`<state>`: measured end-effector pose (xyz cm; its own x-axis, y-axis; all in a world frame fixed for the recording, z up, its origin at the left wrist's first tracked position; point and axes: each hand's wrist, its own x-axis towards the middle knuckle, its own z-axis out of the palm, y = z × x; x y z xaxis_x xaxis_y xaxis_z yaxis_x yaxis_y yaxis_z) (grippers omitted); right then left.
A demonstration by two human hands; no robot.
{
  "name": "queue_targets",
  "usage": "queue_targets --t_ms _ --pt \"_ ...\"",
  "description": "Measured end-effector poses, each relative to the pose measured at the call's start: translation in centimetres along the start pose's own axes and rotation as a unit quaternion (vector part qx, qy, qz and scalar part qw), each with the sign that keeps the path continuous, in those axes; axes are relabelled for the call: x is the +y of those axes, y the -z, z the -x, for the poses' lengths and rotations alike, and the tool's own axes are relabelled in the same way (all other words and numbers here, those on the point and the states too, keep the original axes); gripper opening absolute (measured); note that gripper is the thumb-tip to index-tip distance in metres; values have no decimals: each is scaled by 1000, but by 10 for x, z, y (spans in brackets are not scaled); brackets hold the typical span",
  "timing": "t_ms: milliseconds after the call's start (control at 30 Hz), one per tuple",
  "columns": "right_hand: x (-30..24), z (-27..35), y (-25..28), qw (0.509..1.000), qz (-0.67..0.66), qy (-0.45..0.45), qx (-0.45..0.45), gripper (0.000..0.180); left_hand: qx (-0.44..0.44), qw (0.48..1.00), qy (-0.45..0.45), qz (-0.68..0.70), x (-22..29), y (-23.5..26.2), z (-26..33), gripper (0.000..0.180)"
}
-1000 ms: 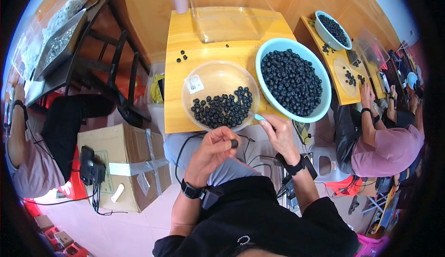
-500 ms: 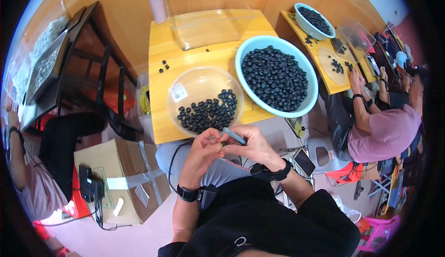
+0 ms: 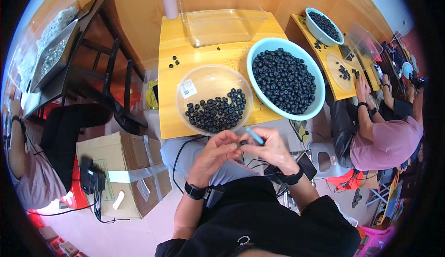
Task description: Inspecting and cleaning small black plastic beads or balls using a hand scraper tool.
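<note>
In front of my lap, at the table's near edge, my two hands meet. My left hand (image 3: pixel 215 156) pinches a small dark round piece (image 3: pixel 242 143) between thumb and fingertips. A slim tool with a light-blue handle (image 3: pixel 255 137) is gripped in my right hand (image 3: pixel 272 151); its tip is hidden at the piece. Just beyond them, a clear round plastic dish (image 3: pixel 208 75) holds many small black round pieces (image 3: pixel 215 114), gathered on its near side. Right of the dish, a pale-blue basin (image 3: pixel 252 78) is heaped with similar black pieces (image 3: pixel 282 81).
Several loose pieces (image 3: pixel 174 63) lie on the yellow table (image 3: pixel 169 104). A clear rectangular bin (image 3: pixel 215 27) and a pink tumbler (image 3: pixel 169 2) stand at its back. A cardboard box (image 3: pixel 125 164) sits on the floor at left. A co-worker (image 3: pixel 380 138) works at right.
The view has shifted, so the whole scene sits slightly further right. My hands stay together at the piece, and the blue-handled tool has tilted a little.
</note>
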<state>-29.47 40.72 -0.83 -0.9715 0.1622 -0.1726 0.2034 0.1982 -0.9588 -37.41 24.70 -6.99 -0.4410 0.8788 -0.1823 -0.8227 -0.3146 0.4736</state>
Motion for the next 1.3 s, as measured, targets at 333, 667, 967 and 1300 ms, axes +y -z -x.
queue_targets --t_ms 333,667,967,1300 --pt "-38 -31 85 915 -81 148 367 30 31 999 -35 -8 -4 18 8 15" --pt "37 -16 20 964 8 49 261 10 236 866 -155 -412 40 31 3 9" --pt "44 -17 5 977 0 49 208 10 146 583 -141 -787 68 36 -17 17" --pt "54 -12 7 979 -23 31 200 12 142 784 -122 -592 68 32 -21 10"
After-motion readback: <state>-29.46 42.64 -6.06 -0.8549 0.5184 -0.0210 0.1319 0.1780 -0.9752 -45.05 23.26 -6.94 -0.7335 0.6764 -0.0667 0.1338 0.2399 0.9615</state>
